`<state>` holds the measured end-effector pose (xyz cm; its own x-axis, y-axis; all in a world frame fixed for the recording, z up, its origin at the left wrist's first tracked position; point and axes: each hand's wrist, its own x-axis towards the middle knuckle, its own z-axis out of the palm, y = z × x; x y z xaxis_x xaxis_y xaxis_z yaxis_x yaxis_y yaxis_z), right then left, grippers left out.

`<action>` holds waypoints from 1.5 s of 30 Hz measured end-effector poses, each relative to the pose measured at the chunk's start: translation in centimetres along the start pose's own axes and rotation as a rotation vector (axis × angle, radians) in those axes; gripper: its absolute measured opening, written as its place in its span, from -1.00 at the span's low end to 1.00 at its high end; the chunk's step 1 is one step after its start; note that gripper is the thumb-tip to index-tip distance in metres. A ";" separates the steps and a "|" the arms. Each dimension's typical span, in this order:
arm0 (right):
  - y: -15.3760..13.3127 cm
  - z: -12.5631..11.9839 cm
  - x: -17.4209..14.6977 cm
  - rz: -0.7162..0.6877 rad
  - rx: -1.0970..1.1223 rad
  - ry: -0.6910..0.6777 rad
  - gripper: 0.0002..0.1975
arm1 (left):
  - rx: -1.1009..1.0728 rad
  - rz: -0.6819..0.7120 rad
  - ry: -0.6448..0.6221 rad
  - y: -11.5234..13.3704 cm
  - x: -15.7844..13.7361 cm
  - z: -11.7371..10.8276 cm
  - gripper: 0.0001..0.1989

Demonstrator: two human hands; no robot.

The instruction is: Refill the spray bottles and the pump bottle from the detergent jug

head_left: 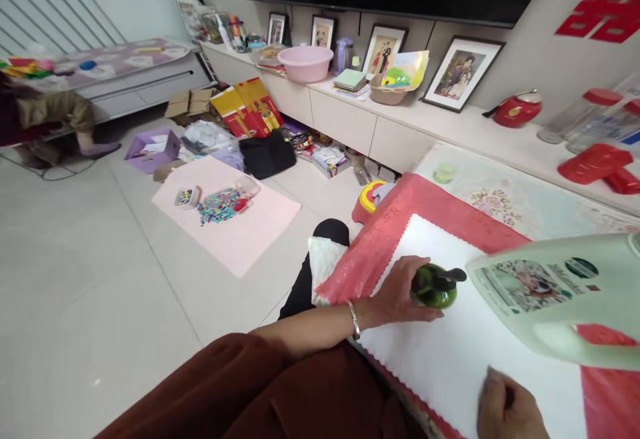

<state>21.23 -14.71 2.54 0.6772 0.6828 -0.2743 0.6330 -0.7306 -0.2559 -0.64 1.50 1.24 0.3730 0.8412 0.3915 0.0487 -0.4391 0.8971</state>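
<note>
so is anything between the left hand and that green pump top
Nothing visible. The left hand is already on the green pump top, fingers curled around its near side, over the white cloth.

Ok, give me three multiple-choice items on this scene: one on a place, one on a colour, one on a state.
1. Where does the left hand rest?
A. on the white cloth
B. on the floor
C. on the shelf

2. What colour is the pump cap in that hand's grip?
A. red
B. dark green
C. yellow

3. How does the large pale-green bottle lie?
A. upright
B. tipped sideways above the cloth
C. upside down on the floor

Answers: 1 A, the hand lies on the white cloth over the red one. 2 B, the cap is dark green. 3 B, its label faces up and the body runs across the cloth.
</note>
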 end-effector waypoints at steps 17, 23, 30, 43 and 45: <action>-8.5 -1.8 -2.1 -0.327 0.526 0.175 -0.34 | 0.105 -0.107 -0.054 -1.5 -0.3 1.0 0.15; -13.9 -1.5 -0.5 -0.584 0.567 0.326 -0.47 | 0.183 -0.011 0.040 -1.6 -0.5 1.3 -0.01; -14.5 -0.5 0.3 -0.568 0.587 0.346 -0.52 | 0.244 0.022 0.109 -2.9 -1.3 2.1 -0.02; -14.6 -1.6 0.8 -0.693 0.707 0.159 -0.56 | 0.293 0.043 0.163 -2.6 -1.1 1.9 -0.14; -15.0 -1.9 0.3 -0.721 0.739 0.147 -0.60 | 0.300 0.056 0.163 -2.5 -1.0 1.8 -0.16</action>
<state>12.71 -3.54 8.08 0.3006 0.9142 0.2718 0.5516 0.0659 -0.8315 0.51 1.17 -1.76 0.2311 0.8420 0.4876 0.3119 -0.5388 0.7826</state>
